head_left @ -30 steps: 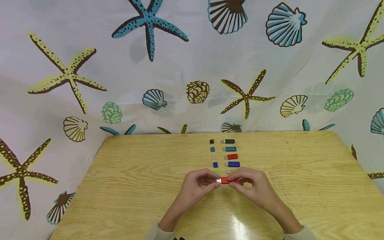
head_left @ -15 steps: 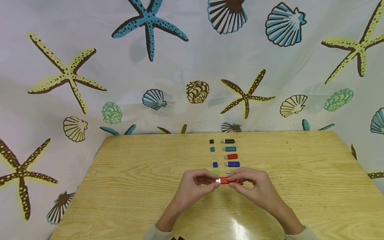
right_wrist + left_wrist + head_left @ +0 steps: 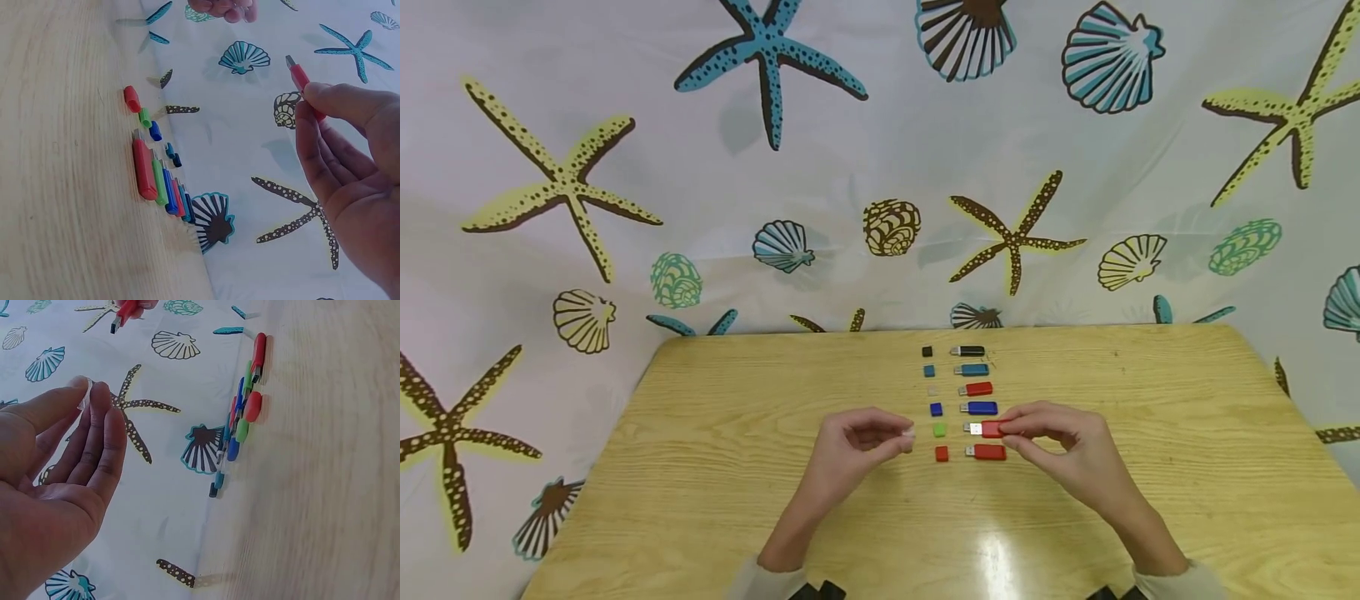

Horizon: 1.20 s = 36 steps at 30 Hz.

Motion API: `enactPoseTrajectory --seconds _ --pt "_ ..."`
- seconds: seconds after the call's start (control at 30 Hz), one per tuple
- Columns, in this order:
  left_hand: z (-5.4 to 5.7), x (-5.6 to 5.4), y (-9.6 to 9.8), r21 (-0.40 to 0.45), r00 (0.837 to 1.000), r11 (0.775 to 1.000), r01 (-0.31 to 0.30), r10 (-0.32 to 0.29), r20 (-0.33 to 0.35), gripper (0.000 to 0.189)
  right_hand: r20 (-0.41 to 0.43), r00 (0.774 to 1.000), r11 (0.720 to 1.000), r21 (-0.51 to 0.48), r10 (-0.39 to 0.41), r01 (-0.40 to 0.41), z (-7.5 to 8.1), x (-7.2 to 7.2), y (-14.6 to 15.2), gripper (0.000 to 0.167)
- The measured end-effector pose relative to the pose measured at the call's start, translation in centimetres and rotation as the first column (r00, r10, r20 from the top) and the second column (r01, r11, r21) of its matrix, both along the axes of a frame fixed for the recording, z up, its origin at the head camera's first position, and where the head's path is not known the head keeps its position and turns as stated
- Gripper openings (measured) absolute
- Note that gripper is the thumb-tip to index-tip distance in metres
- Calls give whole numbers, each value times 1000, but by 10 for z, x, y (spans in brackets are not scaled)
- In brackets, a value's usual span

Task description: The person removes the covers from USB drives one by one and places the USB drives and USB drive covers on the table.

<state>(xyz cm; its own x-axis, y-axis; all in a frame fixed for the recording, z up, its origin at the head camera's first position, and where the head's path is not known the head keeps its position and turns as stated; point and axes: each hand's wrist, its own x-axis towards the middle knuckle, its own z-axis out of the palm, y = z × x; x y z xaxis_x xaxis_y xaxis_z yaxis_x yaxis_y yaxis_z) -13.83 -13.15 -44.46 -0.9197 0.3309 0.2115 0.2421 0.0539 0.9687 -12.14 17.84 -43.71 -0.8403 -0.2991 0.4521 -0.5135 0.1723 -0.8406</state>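
In my left hand [image 3: 859, 443], thumb and fingertips pinch a small clear USB cap [image 3: 86, 395]. My right hand [image 3: 1070, 443] pinches a red USB flash drive [image 3: 989, 428] by its rear end, its metal plug pointing left. Both hands are raised above the table, apart from each other. Below them lie two columns. The caps include a red cap [image 3: 942, 453], a green cap [image 3: 939, 430] and a blue cap [image 3: 936, 409]. Among the drives are another red flash drive [image 3: 988, 452] and a blue flash drive [image 3: 982, 408]. A green flash drive [image 3: 160, 181] is mostly hidden in the head view.
Farther back on the wooden table [image 3: 737, 467] lie a black drive [image 3: 970, 351], a teal drive [image 3: 973, 370] and a third red drive [image 3: 977, 389], with small caps on their left. A cloth with starfish and shells [image 3: 835, 167] hangs behind the table.
The hands have moved apart, left hand leftward, right hand rightward and up. The clear cap has come off the red flash drive. The nearest red drive and red cap now show.
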Motion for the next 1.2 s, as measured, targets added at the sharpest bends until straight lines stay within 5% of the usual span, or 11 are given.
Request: enactPoseTrajectory --seconds 0.73,1.2 --pt "-17 7 19 -164 997 986 -33 44 65 13 14 989 986 87 -146 144 -25 6 -11 15" --pt "-29 7 27 -287 994 957 -42 71 89 8 193 967 983 116 -166 145 -40 10 -11 8"
